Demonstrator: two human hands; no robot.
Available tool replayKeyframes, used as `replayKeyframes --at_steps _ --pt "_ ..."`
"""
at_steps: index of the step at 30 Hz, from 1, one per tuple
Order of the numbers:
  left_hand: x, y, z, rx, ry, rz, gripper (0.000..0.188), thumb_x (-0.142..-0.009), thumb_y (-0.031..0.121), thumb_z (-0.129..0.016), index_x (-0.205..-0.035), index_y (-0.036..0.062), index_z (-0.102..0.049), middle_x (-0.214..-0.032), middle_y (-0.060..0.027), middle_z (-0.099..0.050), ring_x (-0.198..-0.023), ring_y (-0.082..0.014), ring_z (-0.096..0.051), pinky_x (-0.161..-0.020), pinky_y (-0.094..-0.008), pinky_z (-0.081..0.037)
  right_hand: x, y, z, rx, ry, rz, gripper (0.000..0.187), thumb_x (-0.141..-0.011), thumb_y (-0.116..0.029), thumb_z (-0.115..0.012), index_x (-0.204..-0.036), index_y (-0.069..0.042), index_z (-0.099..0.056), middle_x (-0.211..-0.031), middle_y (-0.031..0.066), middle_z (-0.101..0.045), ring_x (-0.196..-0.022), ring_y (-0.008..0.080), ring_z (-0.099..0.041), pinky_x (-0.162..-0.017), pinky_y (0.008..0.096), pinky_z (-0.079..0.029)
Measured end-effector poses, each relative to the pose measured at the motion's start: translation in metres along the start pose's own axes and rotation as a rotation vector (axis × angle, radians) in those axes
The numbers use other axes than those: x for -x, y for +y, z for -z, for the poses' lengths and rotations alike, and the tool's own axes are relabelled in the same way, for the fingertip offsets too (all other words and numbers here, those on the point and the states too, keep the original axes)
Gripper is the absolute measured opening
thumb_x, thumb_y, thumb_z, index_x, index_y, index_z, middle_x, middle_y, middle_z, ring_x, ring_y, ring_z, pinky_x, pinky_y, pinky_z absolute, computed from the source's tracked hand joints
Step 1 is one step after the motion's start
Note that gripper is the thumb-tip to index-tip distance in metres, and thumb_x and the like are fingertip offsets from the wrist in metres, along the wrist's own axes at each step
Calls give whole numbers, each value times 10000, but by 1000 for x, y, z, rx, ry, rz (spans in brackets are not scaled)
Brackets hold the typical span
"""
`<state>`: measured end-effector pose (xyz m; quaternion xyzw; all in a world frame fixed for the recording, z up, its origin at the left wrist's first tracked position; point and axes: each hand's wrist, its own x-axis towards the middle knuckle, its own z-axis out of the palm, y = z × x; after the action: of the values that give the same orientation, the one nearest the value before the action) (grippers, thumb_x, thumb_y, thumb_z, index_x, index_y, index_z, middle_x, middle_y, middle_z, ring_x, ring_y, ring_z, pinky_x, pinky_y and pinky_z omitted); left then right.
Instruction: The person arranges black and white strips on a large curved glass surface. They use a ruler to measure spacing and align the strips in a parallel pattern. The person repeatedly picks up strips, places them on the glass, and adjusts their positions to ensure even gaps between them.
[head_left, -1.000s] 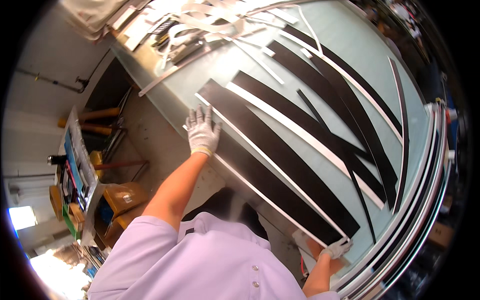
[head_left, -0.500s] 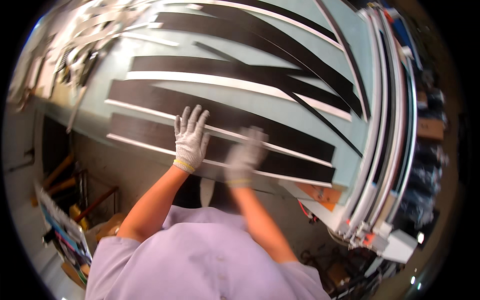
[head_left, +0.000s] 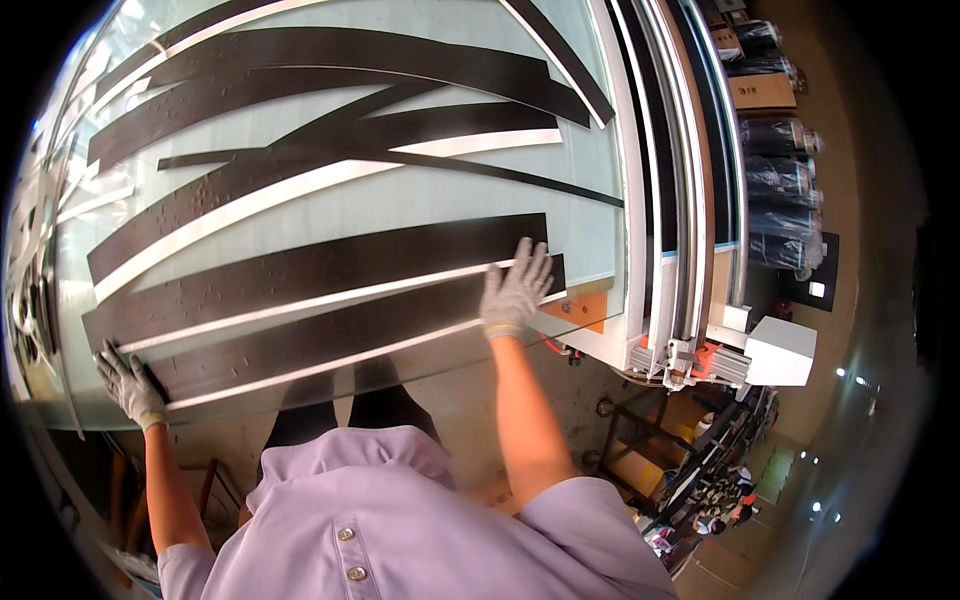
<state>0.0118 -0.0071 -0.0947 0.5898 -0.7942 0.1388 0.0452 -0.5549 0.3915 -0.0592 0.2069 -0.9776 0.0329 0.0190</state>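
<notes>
Both of my hands wear light grey knit gloves. At the left end of the nearest black strip (head_left: 320, 348), which has a white lower edge, my left hand (head_left: 130, 388) lies with fingers stretched out. My right hand (head_left: 514, 292) rests flat, fingers spread, across the right ends of that strip and the similar black strip (head_left: 320, 272) just beyond it. The two strips lie side by side with a white line between them. Neither hand is closed around anything. Farther off lies another wide black strip (head_left: 200, 205) with a white edge.
Under the strips is a pale glass-like tabletop (head_left: 590, 240). A thin dark strip (head_left: 500, 177) crosses others toward the right. A long rail assembly (head_left: 690, 180) with a white end box (head_left: 780, 350) borders the right side. Pale offcuts (head_left: 30, 290) lie at the far left.
My hands have moved apart: the left went to the strips' left ends, the right to their right ends. The view has turned, so table and rails appear shifted left.
</notes>
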Motion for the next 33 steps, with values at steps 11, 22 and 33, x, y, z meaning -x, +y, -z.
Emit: replayKeyframes --at_steps 11,22,33 --pt "-2 2 9 120 -34 -44 687 -1068 536 -347 -1633 150 -284 -1692 -156 -245 -1557 -343 -219 -1250 -455 -194 -67 117 -18 -21 59 -185 693 -1043 -478 -456 -1609 -127 -264 -1656 233 -244 -1505 472 -244 -1230 584 -208" --pt "-1 -39 -13 252 250 225 630 -1088 457 -371 -1562 43 -401 -1598 -185 -418 -1478 -378 -377 -1215 -429 -287 -70 139 -22 -170 314 -219 549 -1060 -305 -451 -1543 -57 -372 -1578 233 -377 -1451 440 -356 -1202 555 -283" --pt "101 106 126 410 -358 -603 983 -738 433 -789 -1561 80 -381 -1626 -180 -343 -1525 -429 -255 -1248 -585 -171 95 78 29 -148 -192 727 1029 -710 -495 -830 -1512 -12 -402 -1594 185 -373 -1494 373 -324 -1235 589 -202"
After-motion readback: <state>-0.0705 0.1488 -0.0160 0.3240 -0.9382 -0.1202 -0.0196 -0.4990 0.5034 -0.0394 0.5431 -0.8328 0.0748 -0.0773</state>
